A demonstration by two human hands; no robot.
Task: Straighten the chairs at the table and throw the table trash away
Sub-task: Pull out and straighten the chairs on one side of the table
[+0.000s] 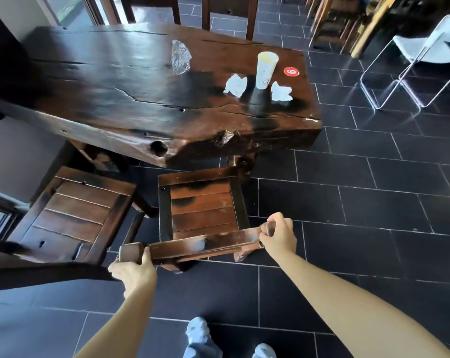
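A person's left hand (pixel 132 271) and right hand (pixel 279 235) clamp fingers around both ends of a wooden chair (pixel 203 215) backrest, the chair just short of the desk (pixel 115 99). It looks heavy and rigid. At two o'clock stand a paper cup (pixel 266 69) and crumpled napkins (pixel 236 84).

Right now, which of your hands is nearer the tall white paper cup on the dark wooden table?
Right. The right hand grips the chair's backrest end almost directly below the tall white paper cup; the left hand grips the opposite end, farther left and lower.
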